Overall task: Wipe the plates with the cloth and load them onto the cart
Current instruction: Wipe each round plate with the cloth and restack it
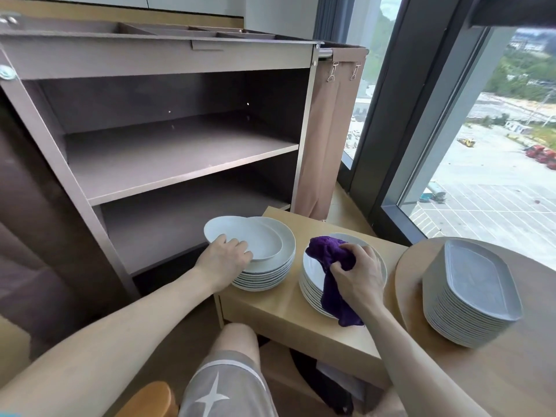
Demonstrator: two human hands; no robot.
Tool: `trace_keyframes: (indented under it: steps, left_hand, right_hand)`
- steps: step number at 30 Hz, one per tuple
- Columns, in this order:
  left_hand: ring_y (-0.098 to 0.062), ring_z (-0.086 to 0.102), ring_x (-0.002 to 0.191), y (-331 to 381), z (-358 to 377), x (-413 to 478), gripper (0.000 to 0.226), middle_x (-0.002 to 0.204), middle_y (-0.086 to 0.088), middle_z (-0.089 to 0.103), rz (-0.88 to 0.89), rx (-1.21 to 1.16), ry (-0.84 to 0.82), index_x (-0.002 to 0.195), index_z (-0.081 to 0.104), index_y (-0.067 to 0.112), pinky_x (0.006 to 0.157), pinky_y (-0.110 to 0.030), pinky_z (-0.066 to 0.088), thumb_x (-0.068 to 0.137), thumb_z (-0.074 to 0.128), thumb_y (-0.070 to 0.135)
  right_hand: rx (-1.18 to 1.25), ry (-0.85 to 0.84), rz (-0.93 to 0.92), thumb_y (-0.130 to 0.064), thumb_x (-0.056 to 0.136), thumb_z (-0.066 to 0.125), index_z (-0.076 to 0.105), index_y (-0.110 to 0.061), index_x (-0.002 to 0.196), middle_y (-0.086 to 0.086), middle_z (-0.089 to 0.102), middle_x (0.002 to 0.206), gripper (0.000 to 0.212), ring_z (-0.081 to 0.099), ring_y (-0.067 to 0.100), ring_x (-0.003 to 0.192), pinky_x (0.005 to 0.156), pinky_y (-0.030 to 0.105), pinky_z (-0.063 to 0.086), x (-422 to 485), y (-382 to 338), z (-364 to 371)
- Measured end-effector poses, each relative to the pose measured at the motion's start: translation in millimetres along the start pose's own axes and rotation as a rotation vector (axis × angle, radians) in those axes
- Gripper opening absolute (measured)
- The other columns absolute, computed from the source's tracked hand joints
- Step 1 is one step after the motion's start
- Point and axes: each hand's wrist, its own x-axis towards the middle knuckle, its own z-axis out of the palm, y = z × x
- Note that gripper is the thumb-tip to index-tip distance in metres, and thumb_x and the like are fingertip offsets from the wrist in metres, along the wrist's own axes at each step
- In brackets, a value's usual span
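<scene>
The brown cart (180,164), its left side cut off by the frame edge, stands behind a low wooden table (270,311). On the table's left stack (267,275), the pale round top plate (249,236) lies askew toward the cart, and the left hand (224,260) grips its near rim. The right hand (358,275) clutches a purple cloth (328,257), which hides much of the right stack (310,284).

You have a single view, the wide-angle camera on your head, facing forward and steeply down from close above at arm's reach. The low wooden table (279,302) sits at bottom centre, the cart (180,60) fills the upper left, and the window (481,191) bows along the right edge from lens distortion.
</scene>
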Motion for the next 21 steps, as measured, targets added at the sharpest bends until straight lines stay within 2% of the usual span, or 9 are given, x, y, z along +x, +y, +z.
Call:
trace_keyframes:
  steps: [2,3,7,9,14,19,21]
  left_hand:
    - [-0.023,0.058,0.093,6,8,8,0.026,0.104,-0.002,0.058,-0.038,-0.025,-0.059,0.109,0.061,0.018,0.073,-0.034,0.029,0.094,0.050,0.000]
    - [-0.023,0.056,0.092,8,7,11,0.025,0.103,-0.001,0.056,-0.065,-0.045,-0.074,0.109,0.059,0.019,0.074,-0.033,0.028,0.094,0.050,0.000]
    - [-0.020,0.042,0.078,12,12,19,0.025,0.086,0.003,0.040,-0.094,-0.193,-0.124,0.089,0.047,0.024,0.071,-0.032,0.032,0.093,0.053,-0.001]
    - [-0.019,0.042,0.076,11,18,21,0.025,0.084,0.003,0.042,-0.126,-0.284,-0.129,0.084,0.045,0.022,0.067,-0.032,0.034,0.093,0.051,0.000]
    - [-0.021,0.056,0.081,7,31,23,0.015,0.093,0.002,0.060,-0.226,-0.521,-0.141,0.088,0.063,0.018,0.062,-0.032,0.042,0.095,0.054,0.008]
    - [-0.019,0.057,0.075,8,36,20,0.018,0.083,0.005,0.061,-0.282,-0.670,-0.154,0.084,0.056,0.025,0.055,-0.030,0.039,0.094,0.051,0.012]
    - [-0.020,0.058,0.079,12,36,18,0.015,0.086,0.006,0.063,-0.276,-0.692,-0.145,0.088,0.056,0.027,0.059,-0.032,0.041,0.095,0.049,0.016]
  right_hand:
    - [0.001,-0.019,0.005,-0.023,0.087,0.069,0.067,-0.026,0.124,-0.007,0.055,0.113,0.037,0.049,0.020,0.109,0.091,0.036,0.041,-2,2,0]
    - [0.001,-0.024,0.010,-0.022,0.087,0.069,0.067,-0.025,0.124,-0.006,0.055,0.114,0.037,0.050,0.021,0.110,0.093,0.038,0.043,-3,4,0]
    - [-0.006,-0.013,0.021,-0.020,0.086,0.070,0.067,-0.024,0.124,-0.005,0.056,0.115,0.039,0.046,0.019,0.109,0.093,0.036,0.040,-3,11,-1]
    - [-0.021,-0.015,0.019,-0.022,0.087,0.070,0.066,-0.024,0.126,-0.005,0.056,0.117,0.039,0.044,0.016,0.109,0.093,0.037,0.041,-2,16,-2]
    - [-0.034,-0.015,0.039,-0.024,0.087,0.069,0.066,-0.026,0.128,-0.005,0.057,0.121,0.041,0.049,0.020,0.111,0.092,0.038,0.047,2,27,-5]
    - [-0.062,-0.023,0.049,-0.023,0.087,0.069,0.066,-0.025,0.129,-0.004,0.058,0.123,0.042,0.048,0.020,0.114,0.096,0.041,0.047,0,36,-8]
    - [-0.083,-0.030,0.039,-0.023,0.087,0.068,0.065,-0.026,0.130,-0.003,0.058,0.124,0.043,0.047,0.021,0.115,0.095,0.040,0.046,-1,39,-9]
